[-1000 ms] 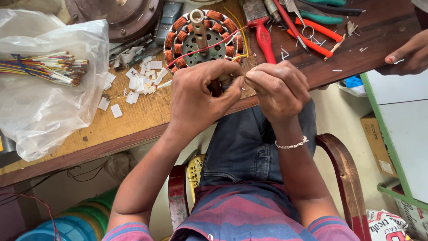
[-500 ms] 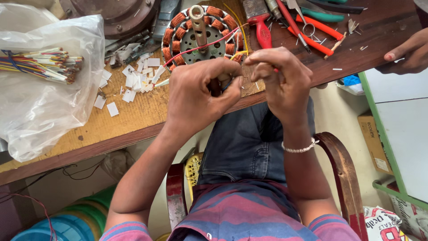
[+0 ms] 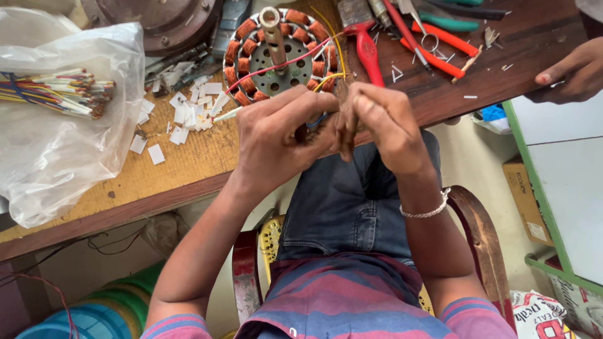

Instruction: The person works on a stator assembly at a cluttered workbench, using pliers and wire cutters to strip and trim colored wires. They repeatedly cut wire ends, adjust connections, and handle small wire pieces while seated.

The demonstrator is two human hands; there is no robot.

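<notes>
A round motor stator (image 3: 279, 55) with copper coils and a centre shaft lies on the wooden workbench (image 3: 163, 169). Red and yellow wires (image 3: 326, 75) run from it toward my hands at the bench's front edge. My left hand (image 3: 276, 141) and my right hand (image 3: 383, 122) are pressed together, fingers pinching the wire ends between them. What exactly sits between the fingertips is hidden.
A clear plastic bag (image 3: 56, 138) holding coloured wire bundles lies at left. White paper scraps (image 3: 182, 113) are scattered near the stator. Red-handled pliers and scissors (image 3: 433, 44) lie at the back right. Another person's hand (image 3: 568, 75) rests on the bench's right end.
My hands have shifted slightly while working the wire ends; the right hand has turned more over the left. The stator stays put.
</notes>
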